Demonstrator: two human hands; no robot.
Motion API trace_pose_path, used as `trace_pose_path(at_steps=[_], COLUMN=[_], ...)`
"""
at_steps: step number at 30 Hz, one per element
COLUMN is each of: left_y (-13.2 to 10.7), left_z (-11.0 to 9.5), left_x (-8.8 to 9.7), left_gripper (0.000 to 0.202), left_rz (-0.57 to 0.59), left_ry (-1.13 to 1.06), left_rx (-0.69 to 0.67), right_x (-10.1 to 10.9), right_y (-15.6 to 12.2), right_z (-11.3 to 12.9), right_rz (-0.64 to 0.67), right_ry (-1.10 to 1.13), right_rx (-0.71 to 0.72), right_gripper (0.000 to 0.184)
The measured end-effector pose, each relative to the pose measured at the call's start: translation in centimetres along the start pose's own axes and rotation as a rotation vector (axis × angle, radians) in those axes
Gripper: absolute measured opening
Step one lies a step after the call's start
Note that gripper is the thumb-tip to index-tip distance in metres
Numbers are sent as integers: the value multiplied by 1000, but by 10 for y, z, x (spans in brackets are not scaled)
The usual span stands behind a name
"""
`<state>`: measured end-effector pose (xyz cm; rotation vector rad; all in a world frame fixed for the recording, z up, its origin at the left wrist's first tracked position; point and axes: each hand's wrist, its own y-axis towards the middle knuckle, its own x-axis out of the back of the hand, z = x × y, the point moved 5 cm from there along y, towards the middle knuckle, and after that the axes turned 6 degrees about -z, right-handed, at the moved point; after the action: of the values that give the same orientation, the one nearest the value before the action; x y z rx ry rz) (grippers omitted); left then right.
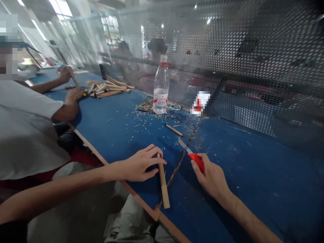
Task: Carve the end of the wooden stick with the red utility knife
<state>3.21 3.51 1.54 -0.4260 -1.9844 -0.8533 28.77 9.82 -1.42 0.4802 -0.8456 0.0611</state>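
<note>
On blue bench [111, 135]: L hand [140, 165] fingers pinch wood stick [163, 185]; R hand [211, 179] fingers closed on red-handled knife [196, 161], blade fwd; shavings [149, 126] scattered ahead.

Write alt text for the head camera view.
The left hand grips a pale wooden stick on a blue work table, while the right hand holds a red-handled utility knife. Wood shavings litter the table; a white-shirted co-worker sits by piled wooden sticks.

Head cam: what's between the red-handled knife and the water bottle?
In the head view, a short wooden stick and scattered wood shavings lie on the blue tabletop between the red-handled knife in the right hand and the plastic water bottle.
</note>
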Motion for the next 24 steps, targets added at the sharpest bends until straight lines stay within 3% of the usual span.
trace_pose_path(at_steps=[3, 6, 10, 16, 20, 24], left_y=[11, 23, 35, 47, 60, 70], left_z=[10, 19, 26, 22, 10, 1], left_x=[-1, -2, -11, -43, -64, -82], left_gripper=[23, 11, 24, 40, 44, 54], left_rz=[173, 207, 139, 51, -67, -77], left_ry=[-202, -330, -465, -902, -1114, -1244], left_rx=[-64, 48, 267, 609, 716, 759], right_x=[4, 10, 17, 21, 20, 17], right_y=[3, 6, 6, -1, -3, -5], right_z=[-1, -5, -15, -15, -7, -7], right_rz=[-9, -50, -139, -198, -145, -80], right_ry=[57, 123, 189, 220, 209, 133], right_rx=[-29, -70, -139, -156, -64, 72], right_gripper=[36, 39, 40, 36, 38, 39])
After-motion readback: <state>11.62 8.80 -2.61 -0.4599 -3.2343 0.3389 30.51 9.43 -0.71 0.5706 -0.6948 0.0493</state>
